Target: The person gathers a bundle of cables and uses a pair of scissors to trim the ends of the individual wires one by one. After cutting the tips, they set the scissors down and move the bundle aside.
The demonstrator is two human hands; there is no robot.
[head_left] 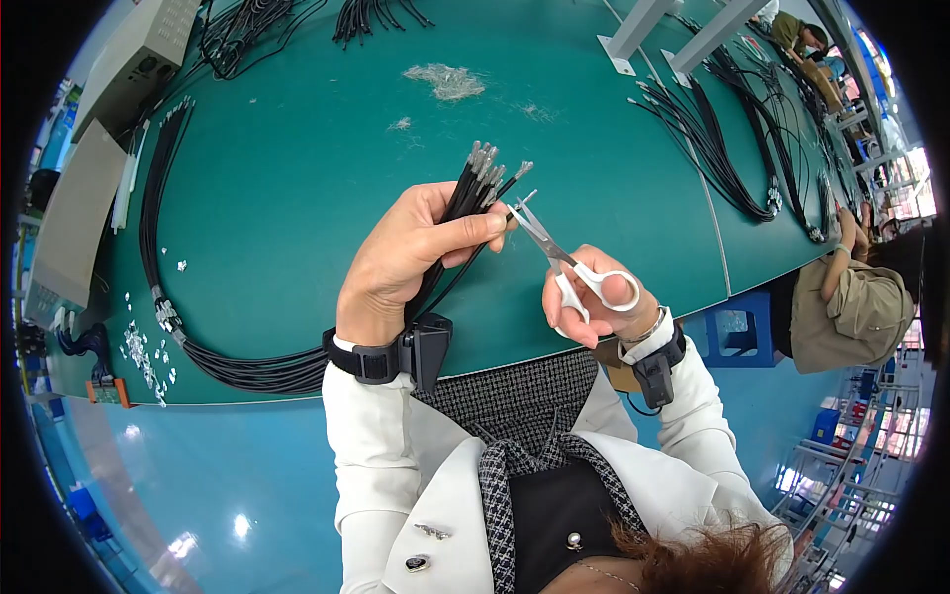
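My left hand [411, 243] is closed round a bundle of black cables [457, 213], whose stripped, silvery ends point up and away from me. One or two cables stand a little apart from the bunch on its right side. In my right hand [604, 297] is a pair of scissors [566, 259] with white handles, fingers through the loops. Its blades are parted slightly, with their tips at the end of a separated cable beside my left thumb. The rest of the bundle runs down behind my left wrist and curves left along the table edge.
Wire clippings [445, 81] lie on the green table [584, 129] beyond my hands. White scraps [143, 351] are scattered at left, near a grey metal box [74, 218]. More black cables [727, 148] lie at right by a metal post [633, 35]. A co-worker [856, 302] sits at far right.
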